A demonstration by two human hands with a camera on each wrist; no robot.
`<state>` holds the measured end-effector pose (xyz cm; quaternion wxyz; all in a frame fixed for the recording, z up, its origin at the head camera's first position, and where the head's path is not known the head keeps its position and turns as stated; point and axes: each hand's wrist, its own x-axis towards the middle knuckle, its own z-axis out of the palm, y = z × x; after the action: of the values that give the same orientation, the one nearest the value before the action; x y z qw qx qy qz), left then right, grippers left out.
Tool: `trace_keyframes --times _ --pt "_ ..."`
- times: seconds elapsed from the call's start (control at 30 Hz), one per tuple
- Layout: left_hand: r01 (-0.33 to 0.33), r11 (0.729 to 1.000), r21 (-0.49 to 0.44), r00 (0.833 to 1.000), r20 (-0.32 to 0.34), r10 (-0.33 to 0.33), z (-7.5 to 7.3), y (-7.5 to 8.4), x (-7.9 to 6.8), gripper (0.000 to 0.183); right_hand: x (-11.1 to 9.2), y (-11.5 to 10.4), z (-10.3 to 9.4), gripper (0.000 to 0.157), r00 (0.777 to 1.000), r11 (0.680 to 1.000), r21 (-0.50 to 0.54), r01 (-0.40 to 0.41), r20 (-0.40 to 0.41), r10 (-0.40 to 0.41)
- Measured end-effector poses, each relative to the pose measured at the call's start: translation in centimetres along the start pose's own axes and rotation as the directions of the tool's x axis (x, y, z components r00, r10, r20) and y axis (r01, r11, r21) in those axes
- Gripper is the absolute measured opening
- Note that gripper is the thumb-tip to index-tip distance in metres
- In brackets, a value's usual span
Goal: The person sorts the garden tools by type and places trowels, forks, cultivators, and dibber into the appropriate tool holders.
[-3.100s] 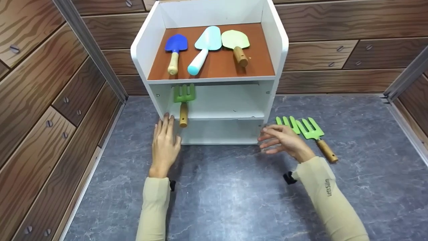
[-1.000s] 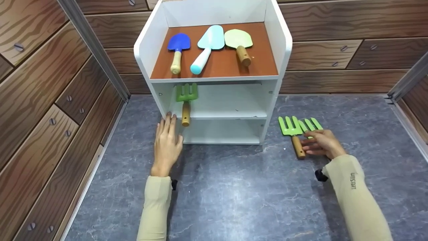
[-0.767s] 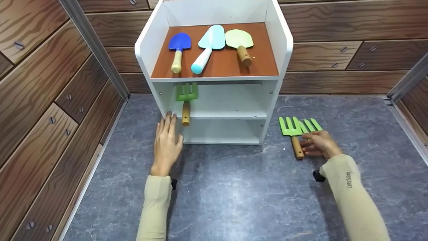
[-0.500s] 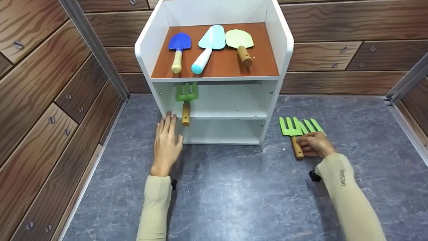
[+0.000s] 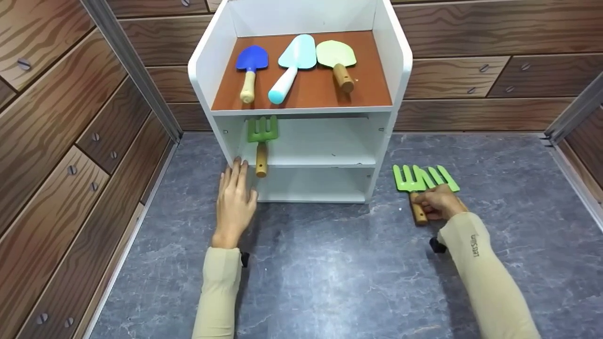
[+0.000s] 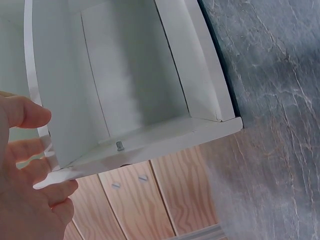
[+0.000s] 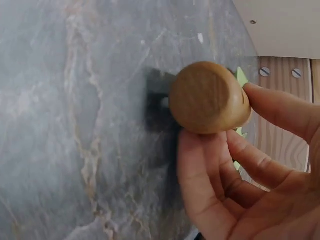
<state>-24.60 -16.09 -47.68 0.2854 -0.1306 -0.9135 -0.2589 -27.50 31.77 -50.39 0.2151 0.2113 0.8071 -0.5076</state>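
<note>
My right hand [image 5: 440, 201] pinches the wooden handle of a green hand fork [image 5: 409, 178], its tines pointing away toward the back. From the right wrist, the round handle end [image 7: 200, 100] sits between thumb and fingers, close over the floor. Just right of it lies a second green hand fork [image 5: 444, 178], its handle mostly covered by the hand. My left hand [image 5: 233, 205] rests with straight fingers at the left side of a white shelf unit [image 5: 382, 141]; in the left wrist view its fingertips [image 6: 62, 189] are at the panel edge.
A third hand fork [image 5: 261, 146] lies on the middle shelf at the left, its handle overhanging the front. Up on the brown top are a blue trowel [image 5: 251, 59], a light blue trowel [image 5: 299, 52] and a pale green trowel [image 5: 335, 54]. Wood-patterned walls [image 5: 471, 28] enclose the grey floor [image 5: 320, 278].
My right hand has come away from the shelf's right side to the forks, then shifted left onto the left fork's handle. The left hand stays at the shelf's left side.
</note>
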Motion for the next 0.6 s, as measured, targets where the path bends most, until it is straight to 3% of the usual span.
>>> trace_keyframes --times 0.23,0.47,0.6 --pt "0.007 1.000 -0.002 1.000 0.015 -0.007 0.0 0.0 -0.1 0.064 -0.5 -0.1 -0.4 0.028 0.996 0.999 0.053 0.003 0.087 -0.008" --pt "-0.005 1.000 0.003 1.000 -0.003 0.005 0.1 -0.2 -0.1 0.065 -0.7 0.4 -0.6 0.064 0.980 0.993 0.107 0.051 0.185 -0.070" --pt "-0.005 1.000 0.000 1.000 -0.002 0.005 0.1 -0.1 -0.1 0.066 -0.6 1.0 -0.7 0.069 0.966 0.982 0.182 0.054 0.241 -0.098"
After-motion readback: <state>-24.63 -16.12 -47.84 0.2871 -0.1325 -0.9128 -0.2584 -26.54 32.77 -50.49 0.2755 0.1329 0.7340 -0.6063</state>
